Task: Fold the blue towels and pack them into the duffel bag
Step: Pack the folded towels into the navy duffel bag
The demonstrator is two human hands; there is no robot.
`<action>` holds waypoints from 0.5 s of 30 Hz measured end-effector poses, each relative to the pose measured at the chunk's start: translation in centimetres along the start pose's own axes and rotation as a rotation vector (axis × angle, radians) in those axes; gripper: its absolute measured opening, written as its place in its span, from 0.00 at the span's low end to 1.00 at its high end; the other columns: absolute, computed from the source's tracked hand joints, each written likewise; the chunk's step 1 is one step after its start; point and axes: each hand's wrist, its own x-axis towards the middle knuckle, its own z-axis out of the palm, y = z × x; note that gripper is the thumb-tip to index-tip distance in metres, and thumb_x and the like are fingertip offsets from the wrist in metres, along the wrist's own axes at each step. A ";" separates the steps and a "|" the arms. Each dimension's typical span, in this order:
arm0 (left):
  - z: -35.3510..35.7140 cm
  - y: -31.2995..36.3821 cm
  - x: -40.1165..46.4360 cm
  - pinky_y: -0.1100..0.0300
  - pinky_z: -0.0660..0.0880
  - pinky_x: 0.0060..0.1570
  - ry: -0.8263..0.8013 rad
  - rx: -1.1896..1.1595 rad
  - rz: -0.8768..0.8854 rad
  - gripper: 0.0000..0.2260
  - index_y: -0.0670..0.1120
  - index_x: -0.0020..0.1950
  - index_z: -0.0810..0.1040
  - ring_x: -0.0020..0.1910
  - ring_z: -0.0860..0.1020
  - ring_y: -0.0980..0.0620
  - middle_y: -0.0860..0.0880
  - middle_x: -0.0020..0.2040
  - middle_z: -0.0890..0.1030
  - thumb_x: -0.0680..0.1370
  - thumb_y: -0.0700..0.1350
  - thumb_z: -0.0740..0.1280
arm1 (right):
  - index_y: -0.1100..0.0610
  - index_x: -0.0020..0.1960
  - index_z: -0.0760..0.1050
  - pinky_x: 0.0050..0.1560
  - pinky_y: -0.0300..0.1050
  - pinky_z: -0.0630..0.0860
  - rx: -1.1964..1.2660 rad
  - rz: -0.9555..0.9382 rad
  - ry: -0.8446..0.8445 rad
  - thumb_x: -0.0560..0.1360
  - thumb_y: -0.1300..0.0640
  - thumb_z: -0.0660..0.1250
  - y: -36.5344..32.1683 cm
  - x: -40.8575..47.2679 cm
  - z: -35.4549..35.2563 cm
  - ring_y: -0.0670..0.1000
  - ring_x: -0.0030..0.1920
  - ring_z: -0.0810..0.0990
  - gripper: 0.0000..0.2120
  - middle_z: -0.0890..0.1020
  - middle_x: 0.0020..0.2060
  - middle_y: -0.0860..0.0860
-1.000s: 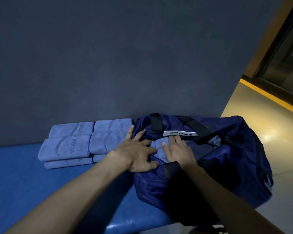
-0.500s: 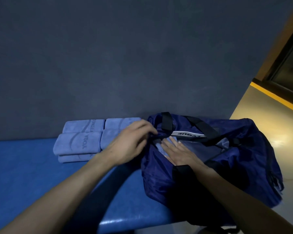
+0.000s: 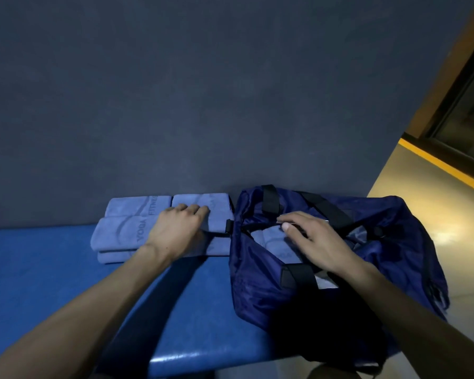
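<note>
The left hand [image 3: 179, 231] has been moved away from the duffel bag [image 3: 340, 269] and is now laid on the folded blue towels [image 3: 126, 228] stacked just beside the bag. Its fingers [image 3: 195, 209] are curled a little over the top of the nearest towel [image 3: 216, 212], but it cannot be told whether that towel is really gripped or only touched. One second ago this hand was pressed flat at the mouth of the bag, next to the other hand; half a second ago it was lifted at the bag's near edge. The right hand [image 3: 318, 242] is kept at the open bag, just above the packed towel [image 3: 274, 242] that can be seen inside. Its fingers are held fairly straight and relaxed, and nothing is gripped by it; before, it was pressed down flat on that towel. This change probably means that one towel has been tucked in and the next one is being fetched. The stack is found right under the left hand, against the dark wall [image 3: 203, 91], on the blue bench [image 3: 39, 269]. The bag is found under the right hand, with its black straps [image 3: 270, 198] lying across the opening. More towels are still left outside, so the packing is judged to be only partly done.
</note>
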 end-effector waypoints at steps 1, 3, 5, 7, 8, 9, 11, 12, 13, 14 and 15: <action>-0.6 -0.3 0.3 0.55 0.68 0.27 0.023 -0.033 -0.009 0.17 0.44 0.48 0.78 0.35 0.80 0.40 0.46 0.37 0.81 0.62 0.41 0.76 | 0.50 0.64 0.78 0.60 0.36 0.72 0.023 -0.003 0.038 0.84 0.47 0.58 -0.4 0.0 -0.5 0.40 0.60 0.78 0.15 0.81 0.60 0.42; -2.3 -0.9 1.1 0.54 0.66 0.32 0.118 -0.151 -0.078 0.12 0.44 0.53 0.77 0.42 0.81 0.38 0.45 0.45 0.82 0.71 0.44 0.72 | 0.52 0.62 0.80 0.55 0.34 0.73 0.090 -0.016 0.140 0.84 0.51 0.61 -1.6 0.0 -1.3 0.38 0.55 0.79 0.12 0.81 0.56 0.42; -4.3 -1.4 1.9 0.53 0.66 0.36 0.184 -0.261 -0.143 0.11 0.46 0.54 0.74 0.44 0.80 0.37 0.45 0.48 0.82 0.75 0.47 0.68 | 0.53 0.58 0.82 0.50 0.31 0.72 0.150 -0.038 0.212 0.84 0.56 0.63 -3.1 0.0 -2.0 0.39 0.53 0.80 0.09 0.82 0.53 0.42; -6.8 -1.5 2.4 0.52 0.68 0.35 0.236 -0.364 -0.183 0.12 0.47 0.53 0.74 0.42 0.79 0.36 0.46 0.45 0.82 0.74 0.52 0.65 | 0.54 0.55 0.83 0.49 0.38 0.77 0.211 -0.051 0.182 0.83 0.59 0.63 -4.7 -0.1 -2.3 0.41 0.50 0.83 0.09 0.84 0.49 0.42; -8.2 -1.2 2.6 0.52 0.70 0.35 0.257 -0.409 -0.187 0.14 0.48 0.53 0.75 0.40 0.78 0.37 0.47 0.42 0.82 0.72 0.55 0.62 | 0.55 0.54 0.83 0.49 0.43 0.79 0.270 -0.038 0.126 0.83 0.60 0.64 -5.4 -0.1 -2.2 0.42 0.49 0.84 0.09 0.85 0.47 0.44; -9.4 -0.7 2.7 0.51 0.73 0.35 0.275 -0.442 -0.174 0.17 0.49 0.52 0.75 0.39 0.78 0.38 0.48 0.40 0.81 0.70 0.56 0.60 | 0.56 0.53 0.83 0.49 0.47 0.81 0.352 -0.014 0.057 0.83 0.62 0.63 -6.2 -0.1 -2.1 0.44 0.48 0.85 0.09 0.86 0.45 0.46; -11.5 0.6 3.0 0.49 0.75 0.35 0.311 -0.465 -0.127 0.18 0.50 0.52 0.76 0.37 0.77 0.40 0.50 0.38 0.80 0.69 0.58 0.58 | 0.57 0.55 0.83 0.47 0.49 0.81 0.523 0.030 -0.063 0.83 0.66 0.62 -7.5 0.0 -1.4 0.48 0.45 0.85 0.11 0.87 0.45 0.52; -12.3 1.4 3.2 0.49 0.75 0.36 0.330 -0.455 -0.097 0.18 0.51 0.53 0.76 0.38 0.78 0.40 0.50 0.38 0.80 0.68 0.58 0.59 | 0.58 0.57 0.82 0.45 0.48 0.80 0.603 0.047 -0.102 0.83 0.67 0.61 -8.1 0.1 -1.2 0.50 0.44 0.85 0.12 0.87 0.47 0.54; -13.1 2.2 3.3 0.49 0.76 0.36 0.342 -0.447 -0.067 0.19 0.51 0.54 0.76 0.39 0.78 0.39 0.50 0.38 0.81 0.68 0.58 0.59 | 0.60 0.59 0.81 0.44 0.47 0.80 0.698 0.070 -0.128 0.83 0.68 0.59 -8.5 0.2 -1.0 0.52 0.45 0.84 0.13 0.87 0.48 0.56; -13.7 3.0 3.4 0.49 0.76 0.37 0.351 -0.442 -0.033 0.20 0.51 0.55 0.77 0.40 0.79 0.38 0.49 0.40 0.83 0.69 0.58 0.59 | 0.63 0.62 0.79 0.44 0.47 0.80 0.811 0.112 -0.140 0.83 0.69 0.58 -8.7 0.4 -1.1 0.54 0.45 0.85 0.14 0.86 0.50 0.59; -14.1 3.8 3.4 0.49 0.77 0.38 0.355 -0.442 0.006 0.21 0.52 0.57 0.77 0.42 0.80 0.38 0.49 0.43 0.84 0.69 0.59 0.59 | 0.65 0.64 0.77 0.44 0.47 0.81 0.933 0.172 -0.142 0.83 0.69 0.56 -8.7 0.6 -1.5 0.57 0.47 0.85 0.15 0.86 0.52 0.62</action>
